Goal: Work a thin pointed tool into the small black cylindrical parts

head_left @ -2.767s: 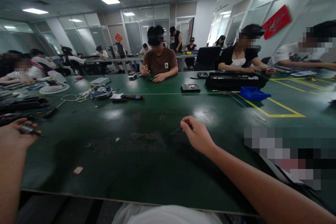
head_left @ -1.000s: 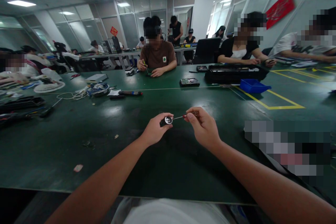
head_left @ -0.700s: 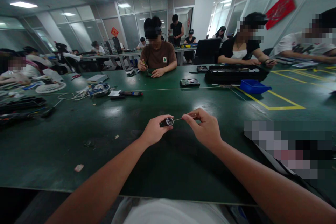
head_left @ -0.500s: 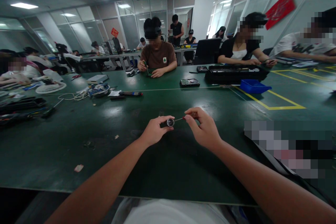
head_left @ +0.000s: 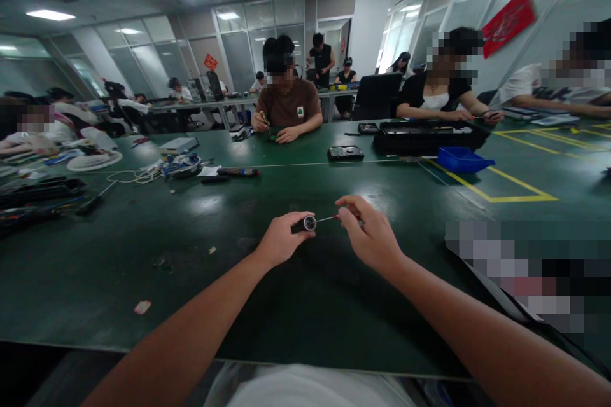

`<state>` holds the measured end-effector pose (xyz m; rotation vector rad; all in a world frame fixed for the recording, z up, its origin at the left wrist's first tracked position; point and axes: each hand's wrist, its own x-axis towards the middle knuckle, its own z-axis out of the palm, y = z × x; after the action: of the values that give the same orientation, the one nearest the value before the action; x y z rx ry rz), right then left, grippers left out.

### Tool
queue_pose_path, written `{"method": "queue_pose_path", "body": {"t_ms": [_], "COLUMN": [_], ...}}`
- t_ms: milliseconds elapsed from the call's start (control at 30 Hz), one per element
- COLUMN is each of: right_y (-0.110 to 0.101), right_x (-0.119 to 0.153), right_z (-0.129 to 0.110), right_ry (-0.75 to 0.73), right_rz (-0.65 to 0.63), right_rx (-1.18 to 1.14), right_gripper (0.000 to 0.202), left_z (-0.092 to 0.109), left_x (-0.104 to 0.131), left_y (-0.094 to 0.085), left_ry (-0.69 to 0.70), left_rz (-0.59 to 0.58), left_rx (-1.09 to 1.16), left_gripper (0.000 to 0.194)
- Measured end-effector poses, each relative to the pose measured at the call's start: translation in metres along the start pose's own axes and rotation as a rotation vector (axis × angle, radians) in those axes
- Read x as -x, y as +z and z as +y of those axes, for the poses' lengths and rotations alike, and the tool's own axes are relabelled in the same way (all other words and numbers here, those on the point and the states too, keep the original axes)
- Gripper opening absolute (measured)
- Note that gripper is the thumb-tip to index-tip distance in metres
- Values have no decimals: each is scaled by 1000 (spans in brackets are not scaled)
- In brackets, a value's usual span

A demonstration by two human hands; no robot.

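Observation:
Just above the green table, my left hand is closed around a small dark cylindrical part. Its round end, with a pale rim, faces me and slightly right. My right hand grips a screwdriver by its red handle, thumb and fingers pinched on it. The thin metal shaft points left, and its tip meets the round end of the part. What lies inside that end is too small to make out. Most of the handle is hidden by my right fingers.
Ahead on the table are a hard drive, a blue tray and a long black casing. A dark pen-like tool and a cable bundle lie left. A co-worker in a brown shirt sits opposite.
The screwdriver stays against the part. My right fingers have shifted slightly on the handle, the upper ones loosening a little. My left hand hardly moves; the view has tilted slightly.

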<state>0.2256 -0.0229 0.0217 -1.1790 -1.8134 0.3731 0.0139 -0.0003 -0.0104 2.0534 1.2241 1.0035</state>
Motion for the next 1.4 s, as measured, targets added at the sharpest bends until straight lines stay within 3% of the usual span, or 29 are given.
{"method": "queue_pose_path", "body": {"t_ms": [100,267,467,633,733,800,967,1133,1233,1400], "right_y": [-1,-2,-3,1,3,3,8,15,17,16], "right_x": [0,1,-2,0,0,0,-7,-14,-14,-10], "right_z": [-2,-3,-4,-2,1,2,8,25,29,23], "right_ry": [27,-48,15,-10,14,71,237,597,569,382], "right_rz": [-6,0,-46,-20,12,0,18,89,159,165], "right_rx": [43,24,65,-9,-89,-177,-460,-902,-870,-686], "right_gripper": [22,27,27,30,20,15,24,26,24,25], "left_z": [2,1,-1,-2,-2,-2,0,1,0,3], "left_x": [0,0,1,0,-1,-1,0,-1,-3,-2], "left_y": [0,-1,-1,-1,-1,-1,-2,-4,-5,-6], "left_ry": [13,22,34,25,13,-3,-18,32,5,10], "left_rz": [-19,-10,-10,7,24,30,2,-53,-36,-28], "left_rx": [-8,-29,-44,-51,-55,-60,-72,-76,-99,-159], "left_gripper": [38,38,38,39,39,38,38,38,39,38]}}
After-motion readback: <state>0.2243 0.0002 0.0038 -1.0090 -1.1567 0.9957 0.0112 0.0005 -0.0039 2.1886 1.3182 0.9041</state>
